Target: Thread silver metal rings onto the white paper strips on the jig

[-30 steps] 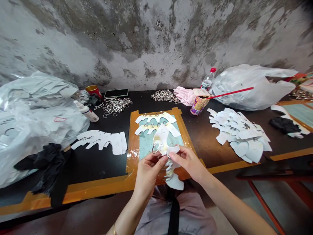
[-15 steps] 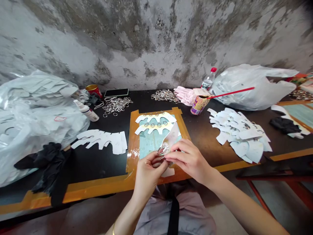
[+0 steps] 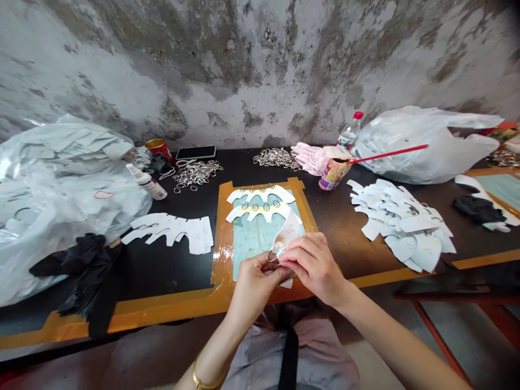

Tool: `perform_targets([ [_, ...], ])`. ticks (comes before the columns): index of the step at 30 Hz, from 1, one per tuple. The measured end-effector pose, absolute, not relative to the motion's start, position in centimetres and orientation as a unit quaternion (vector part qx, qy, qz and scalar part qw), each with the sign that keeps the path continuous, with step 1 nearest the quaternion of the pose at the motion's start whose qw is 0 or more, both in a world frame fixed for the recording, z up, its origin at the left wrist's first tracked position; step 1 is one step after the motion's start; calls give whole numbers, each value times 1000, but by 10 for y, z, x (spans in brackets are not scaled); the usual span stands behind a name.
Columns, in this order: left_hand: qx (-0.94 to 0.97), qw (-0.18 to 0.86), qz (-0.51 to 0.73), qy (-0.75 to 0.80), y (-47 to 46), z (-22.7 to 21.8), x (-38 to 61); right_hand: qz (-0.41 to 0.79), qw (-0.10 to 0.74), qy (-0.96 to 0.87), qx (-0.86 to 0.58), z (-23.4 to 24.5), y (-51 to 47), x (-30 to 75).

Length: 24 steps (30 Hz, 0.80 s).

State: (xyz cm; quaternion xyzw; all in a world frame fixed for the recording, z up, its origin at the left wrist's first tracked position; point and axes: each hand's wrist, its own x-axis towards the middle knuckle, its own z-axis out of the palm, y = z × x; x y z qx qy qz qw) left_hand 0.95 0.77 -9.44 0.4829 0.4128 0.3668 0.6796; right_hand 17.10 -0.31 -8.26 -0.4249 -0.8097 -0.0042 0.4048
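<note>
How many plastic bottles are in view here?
2: a white spray bottle at the table's left, and a red-capped clear bottle behind the printed can. Bags could hide more.

Held ring (image 3: pixel 273 258): bright polished metal, matching the loose ring heap (image 3: pixel 197 176). Held cutout (image 3: pixel 288 233) and stacked cutouts (image 3: pixel 400 225): smooth matt white paper. Counter (image 3: pixel 179 271): matt black, edged in glossy amber tape (image 3: pixel 162 311). Sacks (image 3: pixel 422 146): thin, glossy, crinkled translucent plastic. Bottle (image 3: pixel 349 131): clear plastic, smooth. Gloves (image 3: pixel 83 271): dull black, crumpled, material hard to tell. Wall (image 3: pixel 244 65): rough, stained grey plaster, flaking in patches.
</note>
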Motion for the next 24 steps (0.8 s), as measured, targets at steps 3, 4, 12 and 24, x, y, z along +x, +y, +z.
perform_targets([
  [3, 475, 690, 347, 420, 13, -93, 7, 38, 384, -826, -411, -82, 3, 176],
  [4, 479, 691, 339, 423, 14, -92, 5, 54, 384, -826, -409, -81, 4, 177],
  [12, 533, 621, 333, 468, 12, -96, 2, 117, 392, -817, -407, -80, 11, 172],
  [24, 503, 671, 285, 465, 10, -90, 15, 67, 487, -724, -484, -42, -22, 203],
])
